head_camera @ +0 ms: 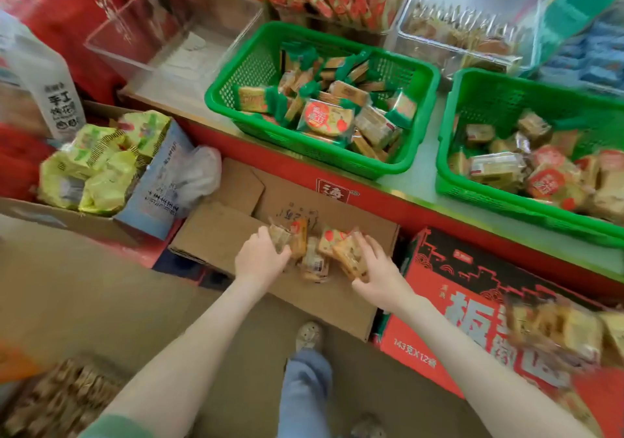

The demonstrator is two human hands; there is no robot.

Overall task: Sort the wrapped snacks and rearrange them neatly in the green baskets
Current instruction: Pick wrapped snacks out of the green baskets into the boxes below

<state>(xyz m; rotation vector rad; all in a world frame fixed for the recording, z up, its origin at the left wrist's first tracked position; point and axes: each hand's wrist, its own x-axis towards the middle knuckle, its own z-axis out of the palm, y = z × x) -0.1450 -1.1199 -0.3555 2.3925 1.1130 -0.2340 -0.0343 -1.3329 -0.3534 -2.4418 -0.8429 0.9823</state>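
Gathering step: both hands are scooping wrapped snacks off a closed cardboard carton; the next move probably calls for a lift up to the shelf.
Green basket, second green basket: rigid perforated plastic, rectangular, holding jumbled packets.
Carton: flat, matte brown.
Snacks: glossy, crinkly, squarish.
Left hand: gripping packets.
Right hand: gripping packets.
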